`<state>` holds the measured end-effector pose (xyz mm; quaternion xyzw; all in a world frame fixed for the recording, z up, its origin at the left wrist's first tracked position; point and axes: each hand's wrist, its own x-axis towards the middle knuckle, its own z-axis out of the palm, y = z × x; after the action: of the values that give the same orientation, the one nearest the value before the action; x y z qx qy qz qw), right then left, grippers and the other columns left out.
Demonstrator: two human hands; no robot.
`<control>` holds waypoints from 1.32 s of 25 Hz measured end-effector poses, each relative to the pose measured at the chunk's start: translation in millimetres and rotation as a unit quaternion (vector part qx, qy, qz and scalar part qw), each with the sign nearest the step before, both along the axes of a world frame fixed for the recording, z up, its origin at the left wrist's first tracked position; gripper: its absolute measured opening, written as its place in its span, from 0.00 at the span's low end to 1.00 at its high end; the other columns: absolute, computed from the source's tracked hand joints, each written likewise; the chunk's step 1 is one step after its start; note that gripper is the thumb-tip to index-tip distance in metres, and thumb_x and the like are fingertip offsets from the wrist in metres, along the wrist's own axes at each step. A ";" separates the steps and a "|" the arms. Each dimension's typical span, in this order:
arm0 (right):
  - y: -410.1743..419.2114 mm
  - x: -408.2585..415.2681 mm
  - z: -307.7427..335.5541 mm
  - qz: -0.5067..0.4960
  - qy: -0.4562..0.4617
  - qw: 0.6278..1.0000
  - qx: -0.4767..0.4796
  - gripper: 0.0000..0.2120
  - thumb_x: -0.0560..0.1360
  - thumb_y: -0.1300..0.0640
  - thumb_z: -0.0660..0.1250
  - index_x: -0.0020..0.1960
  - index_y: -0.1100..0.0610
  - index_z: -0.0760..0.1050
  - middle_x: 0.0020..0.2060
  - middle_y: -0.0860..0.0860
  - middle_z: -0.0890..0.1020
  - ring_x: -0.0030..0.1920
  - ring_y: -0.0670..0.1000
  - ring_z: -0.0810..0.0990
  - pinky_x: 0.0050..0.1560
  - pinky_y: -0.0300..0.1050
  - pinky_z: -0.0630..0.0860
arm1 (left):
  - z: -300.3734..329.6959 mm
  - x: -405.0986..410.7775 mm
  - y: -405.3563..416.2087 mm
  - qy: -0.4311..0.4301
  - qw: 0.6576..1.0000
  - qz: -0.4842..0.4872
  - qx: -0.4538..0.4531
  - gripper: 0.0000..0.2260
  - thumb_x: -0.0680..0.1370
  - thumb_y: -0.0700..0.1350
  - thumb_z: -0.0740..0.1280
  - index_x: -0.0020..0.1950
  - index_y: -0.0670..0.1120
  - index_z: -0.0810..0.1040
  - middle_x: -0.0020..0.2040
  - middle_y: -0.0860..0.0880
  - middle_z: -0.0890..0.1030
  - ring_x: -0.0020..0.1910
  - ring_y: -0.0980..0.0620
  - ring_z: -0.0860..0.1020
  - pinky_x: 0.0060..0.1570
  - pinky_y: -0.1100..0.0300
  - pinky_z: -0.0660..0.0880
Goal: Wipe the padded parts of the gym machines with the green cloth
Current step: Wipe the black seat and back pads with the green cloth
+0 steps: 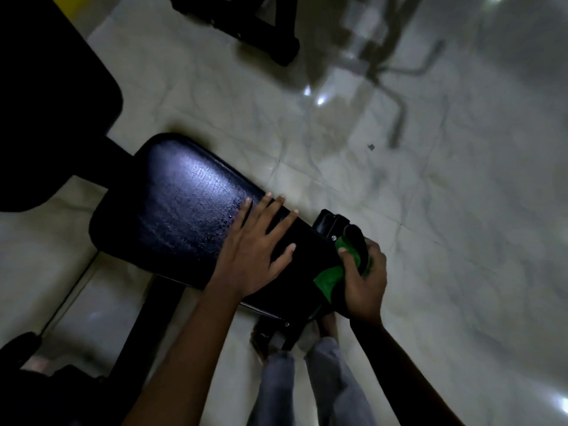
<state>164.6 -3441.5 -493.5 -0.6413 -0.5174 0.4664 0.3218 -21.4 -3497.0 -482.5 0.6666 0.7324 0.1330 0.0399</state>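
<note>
Green cloth (330,276) clutched in right hand (365,281); left hand (255,256) flat on black pad (190,204).

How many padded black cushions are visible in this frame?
2. The seat pad lies mid-frame under the flat left hand; a larger pad fills the upper left corner. Others may sit outside the view or in the dark lower left.

Left hand (255,250) flat on black seat pad (184,210); right hand (364,278) grips green cloth (330,276) at pad's end.
</note>
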 end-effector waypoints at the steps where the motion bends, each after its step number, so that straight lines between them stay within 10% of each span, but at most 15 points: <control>1: 7.5 -4.1 5.4 0.050 -0.017 0.998 0.022 0.15 0.71 0.56 0.69 0.57 0.55 0.76 0.54 0.53 0.76 0.54 0.46 0.76 0.58 0.33 0.70 | 0.4 0.0 -1.8 -0.011 1.000 0.017 0.000 0.25 0.77 0.55 0.60 0.71 0.46 0.71 0.73 0.43 0.67 0.74 0.44 0.61 0.72 0.45 0.56; 7: 65.7 -52.8 20.7 0.362 -0.029 0.926 0.108 0.16 0.69 0.57 0.70 0.57 0.47 0.75 0.54 0.51 0.76 0.56 0.33 0.74 0.57 0.26 0.67 | 3.2 -11.5 -19.5 -0.041 0.979 0.195 0.038 0.28 0.76 0.57 0.61 0.71 0.41 0.69 0.74 0.42 0.66 0.73 0.44 0.62 0.72 0.48 0.58; 20: 138.7 -274.6 54.7 0.693 -0.028 0.684 0.227 0.20 0.68 0.51 0.67 0.59 0.54 0.78 0.54 0.54 0.76 0.53 0.50 0.77 0.52 0.34 0.68 | 8.7 48.7 15.2 -0.072 0.852 0.517 0.034 0.28 0.74 0.51 0.61 0.73 0.43 0.65 0.75 0.45 0.65 0.73 0.45 0.63 0.66 0.50 0.64; 27: 122.3 -351.2 60.5 0.793 -0.038 0.466 0.390 0.28 0.68 0.41 0.60 0.61 0.55 0.77 0.57 0.58 0.77 0.55 0.60 0.78 0.55 0.50 0.75 | 7.0 56.0 25.2 -0.051 0.825 0.562 0.026 0.27 0.75 0.52 0.61 0.73 0.45 0.67 0.75 0.45 0.63 0.74 0.47 0.61 0.72 0.53 0.57; 33: 23.5 -376.1 71.3 0.890 0.004 0.160 0.427 0.25 0.70 0.44 0.62 0.65 0.52 0.74 0.62 0.57 0.72 0.62 0.60 0.72 0.64 0.51 0.68 | 6.9 83.8 57.0 -0.057 0.729 0.680 0.054 0.22 0.77 0.48 0.58 0.70 0.44 0.70 0.73 0.46 0.67 0.74 0.48 0.62 0.72 0.56 0.56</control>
<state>-211.5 -3418.0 -422.2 0.4972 -0.8514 0.1425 -0.0872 62.5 -3440.1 -475.6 -0.0171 0.9778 0.2016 -0.0551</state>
